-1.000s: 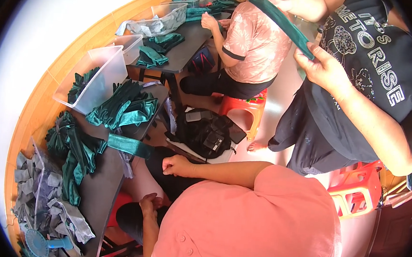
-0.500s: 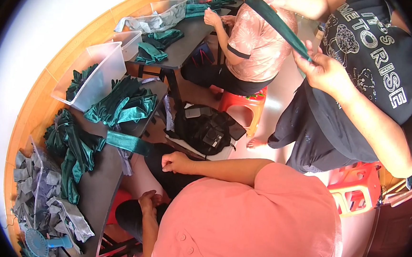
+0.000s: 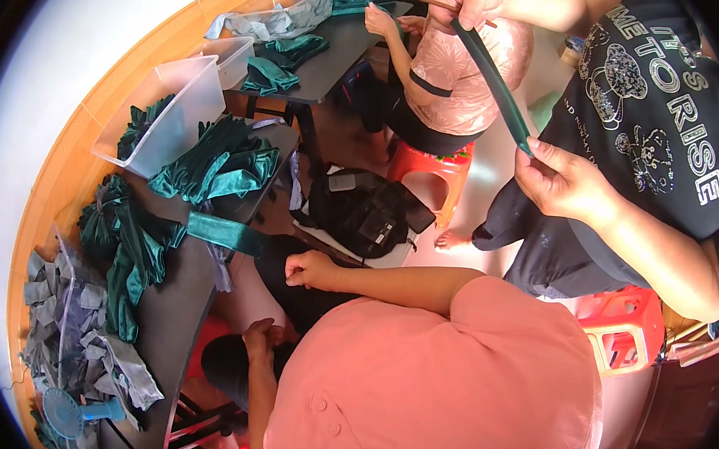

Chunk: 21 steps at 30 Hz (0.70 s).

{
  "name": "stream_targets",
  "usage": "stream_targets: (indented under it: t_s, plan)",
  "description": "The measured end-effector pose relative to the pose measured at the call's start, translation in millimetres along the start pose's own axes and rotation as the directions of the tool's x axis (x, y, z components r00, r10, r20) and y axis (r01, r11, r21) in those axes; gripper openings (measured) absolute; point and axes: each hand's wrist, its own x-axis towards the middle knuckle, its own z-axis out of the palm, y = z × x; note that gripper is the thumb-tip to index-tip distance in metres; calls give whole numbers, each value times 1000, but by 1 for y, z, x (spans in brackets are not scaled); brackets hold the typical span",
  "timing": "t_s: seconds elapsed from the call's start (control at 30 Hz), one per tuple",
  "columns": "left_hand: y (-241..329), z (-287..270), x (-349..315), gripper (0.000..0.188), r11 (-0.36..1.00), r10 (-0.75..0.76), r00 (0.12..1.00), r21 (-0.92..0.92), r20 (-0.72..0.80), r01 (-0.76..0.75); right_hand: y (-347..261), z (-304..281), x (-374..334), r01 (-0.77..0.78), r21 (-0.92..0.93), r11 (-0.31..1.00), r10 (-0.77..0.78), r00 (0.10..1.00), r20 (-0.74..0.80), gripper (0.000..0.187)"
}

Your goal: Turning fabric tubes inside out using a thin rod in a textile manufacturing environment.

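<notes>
My right hand (image 3: 310, 269) lies on my lap as a loose fist, holding nothing. It is close to a dark green velvet piece (image 3: 225, 233) that hangs off the edge of the dark table (image 3: 173, 320). Lower down, my left hand (image 3: 260, 334) rests on my dark trousers with its fingers curled under, so its state is unclear. My pink shirt fills the bottom of the view. To my right a standing person in a black printed shirt stretches a dark green strip (image 3: 495, 80) between two hands (image 3: 562, 184).
Heaps of green velvet (image 3: 214, 164) and grey fabric pieces (image 3: 76, 346) cover the table, with clear plastic bins (image 3: 163, 111) and a small blue fan (image 3: 71, 413). A black bag (image 3: 364, 212) lies on the floor. Red stools (image 3: 619, 326) stand nearby. Another person in pink (image 3: 461, 81) sits further off.
The standing person's hands and the green strip have shifted a little lower and to the right. My hands have stayed on my lap.
</notes>
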Motion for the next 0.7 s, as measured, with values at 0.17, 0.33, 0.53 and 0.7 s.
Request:
stream_targets:
  t_s: [0.17, 0.33, 0.53, 0.7]
  plan:
    - [0, -1, -1, 16, 1000, -3, 1000, 26, -17, 3, -1, 0, 0, 6, -12, 1000, -6, 1000, 3, 16]
    - [4, 3, -4, 17, 999, -5, 1000, 47, -22, 6, 2, 0, 1, 13, -21, 1000, -12, 1000, 5, 16]
    - [2, 1, -1, 17, 999, -5, 1000, 43, -24, 7, 0, -1, 1, 27, -32, 999, -26, 1000, 11, 17]
    - [0, 0, 1, 17, 999, -5, 1000, 49, -27, 6, 0, 0, 1, 26, -16, 1000, -25, 1000, 19, 17]
